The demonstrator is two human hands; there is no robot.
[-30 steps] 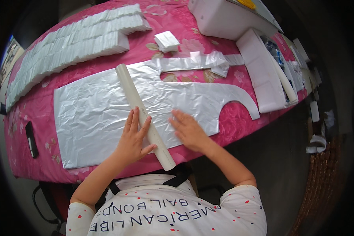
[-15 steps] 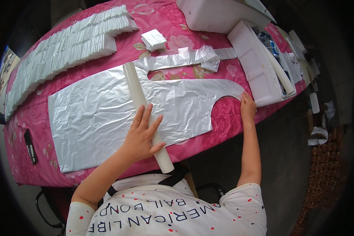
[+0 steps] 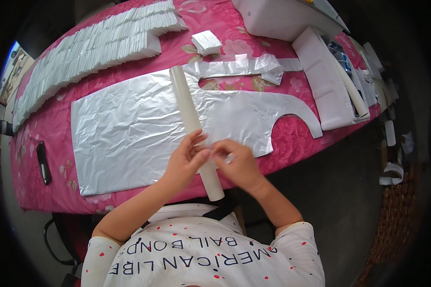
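1. I count two hands: left hand (image 3: 184, 158), right hand (image 3: 237, 165).
2. One pale tube (image 3: 183, 98), one silvery sheet (image 3: 124, 134).
3. Toward the counter's (image 3: 31, 191) far left corner, three rows of folded packets (image 3: 96, 52).
4. One small folded stack (image 3: 207, 43).
5. Toward the right edge, two white boxes (image 3: 316, 86).
6. Near the left edge, one black tool (image 3: 42, 162).

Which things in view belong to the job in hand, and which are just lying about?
In use:
- silver plastic sheet, spread flat
- pale tube, lying across it, at the left hand, right hand close by

Apparently lying about:
- black object at left
- white box at right
- folded packet and long stacks, possibly related
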